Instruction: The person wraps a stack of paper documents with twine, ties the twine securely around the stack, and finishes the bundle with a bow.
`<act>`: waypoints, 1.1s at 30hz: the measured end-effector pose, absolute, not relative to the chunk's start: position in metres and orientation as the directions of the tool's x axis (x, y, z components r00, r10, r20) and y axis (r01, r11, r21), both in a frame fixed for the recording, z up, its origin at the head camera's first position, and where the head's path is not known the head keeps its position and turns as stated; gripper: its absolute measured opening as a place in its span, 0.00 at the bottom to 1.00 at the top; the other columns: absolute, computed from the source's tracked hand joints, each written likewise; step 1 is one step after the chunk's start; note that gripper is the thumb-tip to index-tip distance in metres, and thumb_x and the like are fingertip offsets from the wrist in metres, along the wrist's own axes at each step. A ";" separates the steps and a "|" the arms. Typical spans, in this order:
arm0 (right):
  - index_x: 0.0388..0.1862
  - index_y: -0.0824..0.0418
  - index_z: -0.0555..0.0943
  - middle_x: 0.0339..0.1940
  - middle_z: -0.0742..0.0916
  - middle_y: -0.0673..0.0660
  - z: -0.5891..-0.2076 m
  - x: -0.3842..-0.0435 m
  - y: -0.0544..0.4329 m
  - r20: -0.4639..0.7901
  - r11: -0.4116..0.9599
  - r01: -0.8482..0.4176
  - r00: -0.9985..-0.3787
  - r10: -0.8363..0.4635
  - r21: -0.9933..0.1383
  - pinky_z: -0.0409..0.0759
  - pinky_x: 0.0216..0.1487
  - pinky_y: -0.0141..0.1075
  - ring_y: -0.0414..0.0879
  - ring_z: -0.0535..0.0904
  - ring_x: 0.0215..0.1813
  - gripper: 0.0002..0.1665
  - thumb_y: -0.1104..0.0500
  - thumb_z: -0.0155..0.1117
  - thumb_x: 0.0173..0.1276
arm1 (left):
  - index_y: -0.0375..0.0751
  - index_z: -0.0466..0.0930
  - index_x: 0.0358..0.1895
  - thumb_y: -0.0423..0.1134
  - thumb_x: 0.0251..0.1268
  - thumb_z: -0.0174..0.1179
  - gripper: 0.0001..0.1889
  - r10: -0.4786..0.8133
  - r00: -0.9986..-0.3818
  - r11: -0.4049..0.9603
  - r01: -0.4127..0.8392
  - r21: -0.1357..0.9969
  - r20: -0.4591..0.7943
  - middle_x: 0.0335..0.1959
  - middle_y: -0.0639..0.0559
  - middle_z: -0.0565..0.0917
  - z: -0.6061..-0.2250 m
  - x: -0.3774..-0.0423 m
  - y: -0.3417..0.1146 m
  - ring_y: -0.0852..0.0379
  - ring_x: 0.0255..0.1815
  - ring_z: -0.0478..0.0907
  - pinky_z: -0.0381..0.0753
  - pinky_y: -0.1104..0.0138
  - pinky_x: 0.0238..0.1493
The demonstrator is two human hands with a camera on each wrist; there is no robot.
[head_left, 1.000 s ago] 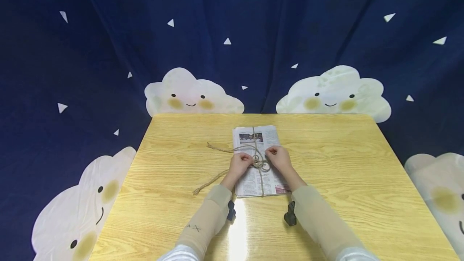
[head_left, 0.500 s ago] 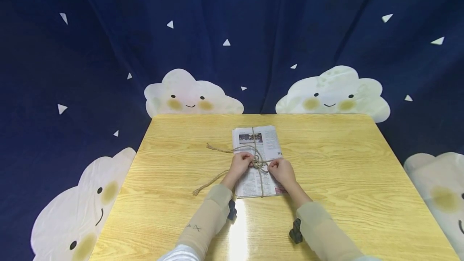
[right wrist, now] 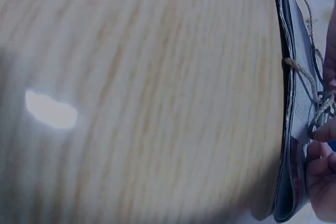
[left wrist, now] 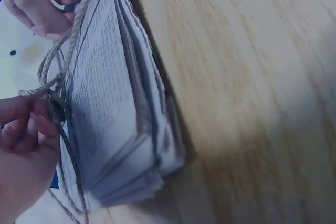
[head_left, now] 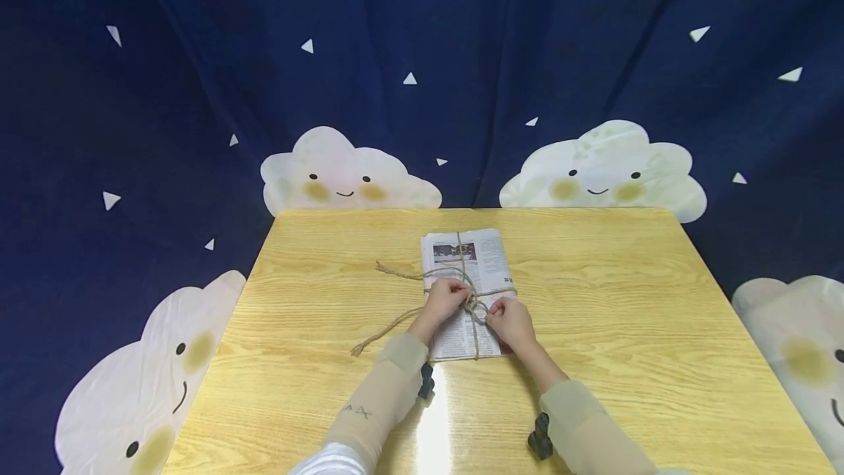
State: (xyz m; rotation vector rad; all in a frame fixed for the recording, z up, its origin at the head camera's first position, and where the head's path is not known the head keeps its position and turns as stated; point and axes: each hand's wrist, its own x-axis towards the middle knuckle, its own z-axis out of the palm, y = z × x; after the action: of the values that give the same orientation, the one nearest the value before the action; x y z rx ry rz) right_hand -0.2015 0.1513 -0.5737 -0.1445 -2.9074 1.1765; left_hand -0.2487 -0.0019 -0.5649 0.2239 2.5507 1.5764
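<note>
A folded stack of newspapers [head_left: 489,259] lies on the table, bound crosswise with brown twine [head_left: 461,248]. The crossing sits mid-stack as a knot with loops [head_left: 472,305]. My left hand [head_left: 443,300] pinches twine at the left of the knot; the left wrist view shows the thumb and forefinger of that hand [left wrist: 26,150] on a strand. At the right of the knot, my right hand [head_left: 513,321] pinches a loop between thumb and fingers. Two loose twine ends [head_left: 385,332] stretch left past the stack. In the right wrist view the knot is partly hidden by fingers.
The wooden table [head_left: 613,299] extends around the stack on all sides. Behind it hangs a dark blue curtain [head_left: 369,6] with white triangles and smiling clouds [head_left: 603,174]. Dark wrist cameras [head_left: 541,437] hang at the inner side of both sleeves.
My right hand has moved down and slightly right from the upper right of the knot, uncovering the cross strand. My left hand has shifted a little right, over the knot's left side.
</note>
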 end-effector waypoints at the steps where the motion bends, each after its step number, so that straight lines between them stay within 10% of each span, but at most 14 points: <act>1: 0.21 0.64 0.77 0.15 0.77 0.51 -0.575 -0.201 0.151 -0.022 0.713 0.080 -0.996 0.090 -0.696 0.69 0.21 0.30 0.42 0.71 0.19 0.03 0.66 0.63 0.46 | 0.31 0.83 0.31 0.31 0.57 0.59 0.06 0.207 -0.978 0.466 0.073 0.882 -0.029 0.23 0.46 0.82 -0.565 -0.249 -0.001 0.65 0.20 0.68 0.70 0.76 0.21; 14: 0.21 0.64 0.76 0.15 0.78 0.50 -0.579 -0.196 0.153 0.023 0.704 0.043 -0.996 0.084 -0.708 0.68 0.21 0.30 0.42 0.71 0.19 0.02 0.66 0.61 0.45 | 0.48 0.56 0.05 0.32 0.52 0.59 0.25 0.312 -0.946 0.801 0.212 0.560 -0.088 0.03 0.60 0.55 -0.559 -0.252 0.017 0.64 0.07 0.51 0.50 0.75 0.10; 33: 0.21 0.65 0.76 0.16 0.78 0.51 -0.583 -0.199 0.158 0.042 0.682 0.017 -0.997 0.071 -0.731 0.70 0.24 0.30 0.41 0.71 0.20 0.03 0.68 0.62 0.45 | 0.45 0.64 0.09 0.28 0.41 0.59 0.15 0.436 -0.899 0.853 0.400 0.334 -0.037 0.12 0.54 0.69 -0.560 -0.252 0.024 0.58 0.15 0.64 0.65 0.70 0.16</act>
State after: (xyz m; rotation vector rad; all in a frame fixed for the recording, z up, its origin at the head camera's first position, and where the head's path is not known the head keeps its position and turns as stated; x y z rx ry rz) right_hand -0.1993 0.1583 -0.5826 -0.0740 -2.8196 1.2239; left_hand -0.2521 0.0242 -0.5602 0.6605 2.9161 0.4886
